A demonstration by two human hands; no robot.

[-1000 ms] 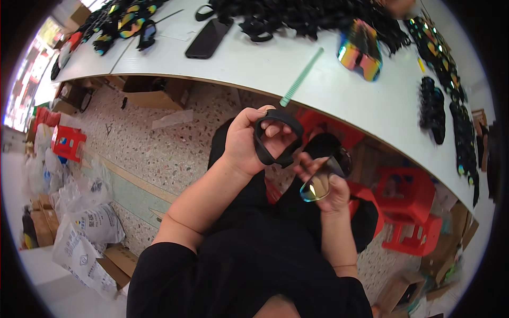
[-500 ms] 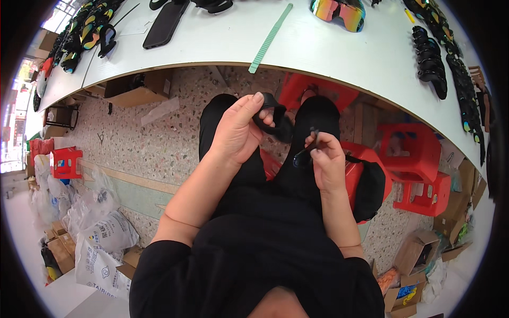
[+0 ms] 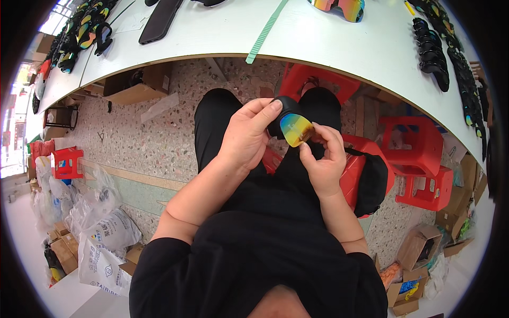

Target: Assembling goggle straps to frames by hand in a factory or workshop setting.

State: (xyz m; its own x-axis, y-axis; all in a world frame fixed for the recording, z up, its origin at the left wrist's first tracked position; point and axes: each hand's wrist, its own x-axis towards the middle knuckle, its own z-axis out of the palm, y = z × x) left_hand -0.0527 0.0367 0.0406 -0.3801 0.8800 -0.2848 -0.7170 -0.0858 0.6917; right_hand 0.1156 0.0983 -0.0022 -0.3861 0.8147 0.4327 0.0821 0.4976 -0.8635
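Observation:
My left hand [image 3: 245, 135] grips a black goggle frame [image 3: 287, 105] by its rim, thumb on top, above my lap. A mirrored lens [image 3: 296, 129], yellow with blue at one edge, is pinched at its right end between the thumb and fingers of my right hand [image 3: 326, 159]. The lens lies over the lower right part of the frame and hides much of it. Whether the lens sits in the frame or only overlaps it, I cannot tell.
On the white table [image 3: 212, 40] ahead lie a black phone [image 3: 159, 24], a green strip [image 3: 268, 32], mirrored sunglasses [image 3: 344, 8], a stack of black curved parts [image 3: 430, 53] and rows of goggles [image 3: 87, 32]. Red stools [image 3: 411, 140] stand at right, plastic bags [image 3: 108, 238] at left.
My right hand has come closer to my left and turned the lens, so its coloured face now shows against the frame. The frame has tilted in my left hand.

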